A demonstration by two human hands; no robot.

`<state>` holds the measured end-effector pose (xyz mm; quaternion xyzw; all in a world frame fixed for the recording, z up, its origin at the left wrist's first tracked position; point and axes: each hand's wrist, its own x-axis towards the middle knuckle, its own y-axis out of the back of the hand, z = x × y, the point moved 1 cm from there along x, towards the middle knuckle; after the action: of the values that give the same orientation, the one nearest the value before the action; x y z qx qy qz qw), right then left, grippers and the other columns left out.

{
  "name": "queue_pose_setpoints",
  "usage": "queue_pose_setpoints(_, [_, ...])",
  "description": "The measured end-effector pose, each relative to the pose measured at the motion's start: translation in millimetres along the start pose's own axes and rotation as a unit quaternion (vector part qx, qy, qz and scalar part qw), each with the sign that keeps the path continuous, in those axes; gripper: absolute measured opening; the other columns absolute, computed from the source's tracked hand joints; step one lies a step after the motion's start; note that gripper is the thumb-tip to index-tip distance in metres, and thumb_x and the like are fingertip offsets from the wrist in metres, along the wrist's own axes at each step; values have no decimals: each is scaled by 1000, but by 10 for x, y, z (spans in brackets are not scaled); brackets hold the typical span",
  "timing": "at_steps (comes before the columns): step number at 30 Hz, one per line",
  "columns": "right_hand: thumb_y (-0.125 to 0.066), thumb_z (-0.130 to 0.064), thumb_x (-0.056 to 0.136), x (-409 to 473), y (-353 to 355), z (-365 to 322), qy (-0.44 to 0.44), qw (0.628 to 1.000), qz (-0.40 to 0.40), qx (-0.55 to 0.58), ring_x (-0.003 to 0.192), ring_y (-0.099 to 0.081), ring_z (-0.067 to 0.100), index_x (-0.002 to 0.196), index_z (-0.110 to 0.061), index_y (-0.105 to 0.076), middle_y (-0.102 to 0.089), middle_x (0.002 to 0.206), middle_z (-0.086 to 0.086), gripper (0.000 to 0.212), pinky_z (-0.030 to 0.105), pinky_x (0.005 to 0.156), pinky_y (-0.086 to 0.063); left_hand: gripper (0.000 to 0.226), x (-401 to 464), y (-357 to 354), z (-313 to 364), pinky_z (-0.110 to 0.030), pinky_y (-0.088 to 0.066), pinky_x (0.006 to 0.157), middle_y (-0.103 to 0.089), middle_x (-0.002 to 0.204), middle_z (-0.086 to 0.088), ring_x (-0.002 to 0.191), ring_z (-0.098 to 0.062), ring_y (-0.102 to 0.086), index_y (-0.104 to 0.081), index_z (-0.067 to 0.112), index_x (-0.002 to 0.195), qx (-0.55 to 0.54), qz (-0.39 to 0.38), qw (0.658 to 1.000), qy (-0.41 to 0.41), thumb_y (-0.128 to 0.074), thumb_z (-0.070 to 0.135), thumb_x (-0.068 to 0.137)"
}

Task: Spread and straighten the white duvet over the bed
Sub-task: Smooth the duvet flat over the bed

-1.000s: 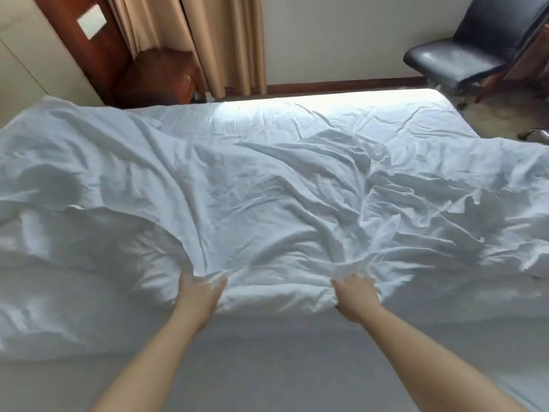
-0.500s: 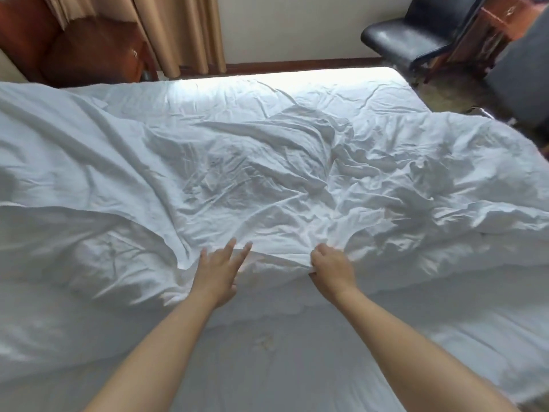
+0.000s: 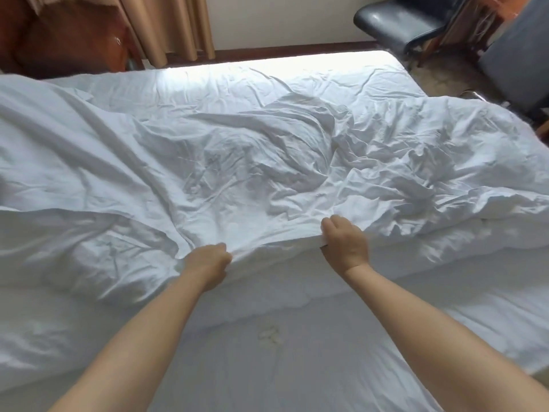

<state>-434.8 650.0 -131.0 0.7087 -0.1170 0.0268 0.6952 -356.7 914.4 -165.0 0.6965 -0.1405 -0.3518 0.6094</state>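
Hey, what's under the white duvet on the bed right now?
Near the person, a white bed sheet shows below the duvet edge, which the left hand and right hand grip. Farther back the duvet covers whatever lies underneath.

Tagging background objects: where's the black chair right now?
Head view, top right: the black chair stands on the floor past the bed's far right corner, against the wall, right of the tan curtain.

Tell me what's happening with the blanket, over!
Left hand and right hand both gripping duvet near edge. Duvet crumpled, not yet flat. Nothing in the way.
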Motion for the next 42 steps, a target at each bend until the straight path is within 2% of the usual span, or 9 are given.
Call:
queue_pose_setpoints(3, [-55, 6, 51, -123, -96, -67, -47, 998, 29, 13, 54, -52, 31, 69, -7, -53, -52, 65, 10, 22, 31, 47, -38, 13, -10, 87, -99, -24, -35, 35, -47, 57, -11, 38, -26, -47, -52, 9, 71, 32, 244, 968, 41, -44, -1, 73])
queue_pose_setpoints(7, [-46, -4, 87, -687, -423, -132, -27, 870, -492, 0, 109, -58, 31, 91, -19, -52, -58, 111, 12, 17, 33, 83, -44, 31, -253, -210, 204, -33, -48, 66, -65, 90, -7, 79, -28, -67, -45, 16, 112, 29, -32, 998, 53, -43, 3, 83])
queue_pose_setpoints(10, [-40, -5, 92, -606, -400, -24, -55, 923, -381, -1, 102, -58, 33, 96, -15, -51, -56, 110, 12, 15, 34, 72, -40, 29, -179, -227, 168, -32, -45, 85, -65, 111, -7, 104, -28, -64, -59, 16, 111, -1, -122, 987, 105, -49, 7, 86])
queue_pose_setpoints(15, [-43, 3, 89, -186, -156, -24, -162, 979, -29, 120, 82, -58, 38, 101, -2, -54, -57, 98, 19, 17, 35, 61, -34, 25, -41, 198, -37, -44, -53, 79, -55, 66, -11, 47, -24, -53, -57, 12, 57, 115, 188, 972, 78, -51, -12, 55])
queue_pose_setpoints(17, [-42, 1, 89, -393, -227, -129, -136, 963, -208, 107, 101, -57, 34, 113, -9, -52, -55, 115, 16, 27, 37, 73, -42, 32, -124, -12, 87, -64, -22, 108, -57, 106, -13, 86, -28, -61, -70, 14, 87, 137, 52, 988, 49, -47, -6, 77])
queue_pose_setpoints(21, [-44, -6, 93, -1119, -488, -246, -56, 783, -614, 78, 129, -44, 29, 141, -18, -41, -37, 147, 12, 50, 34, 99, -40, 37, -372, -462, 442, -71, 8, 106, -22, 153, -15, 135, -30, -30, -57, 22, 128, 178, -233, 956, 12, -48, 15, 93])
queue_pose_setpoints(28, [-39, -16, 95, -901, -346, 473, -129, 891, -427, 89, 123, -49, 27, 137, -21, -44, -50, 137, 6, 42, 32, 95, -40, 26, 161, -133, 933, -50, -21, 112, -65, 104, -3, 107, -27, -55, -63, 17, 104, 84, -46, 995, -11, -43, 16, 88])
queue_pose_setpoints(33, [-40, -16, 95, -710, -321, 1218, -117, 924, -362, 48, 120, -48, 29, 132, -17, -48, -47, 133, 6, 37, 36, 92, -43, 23, 568, -78, 1623, -36, -49, 59, -59, 59, -4, 55, -26, -59, -62, 16, 59, 52, 48, 994, -77, -77, 16, 42])
queue_pose_setpoints(42, [-42, 1, 85, -450, -458, 3056, -151, 953, -254, 72, 109, -46, 32, 118, -12, -47, -32, 138, 8, 36, 37, 75, -41, 25, 1540, 66, 3288, -31, -48, 60, -62, 75, -1, 70, -26, -62, -63, 17, 66, 6, 86, 994, -63, -73, 24, 44])
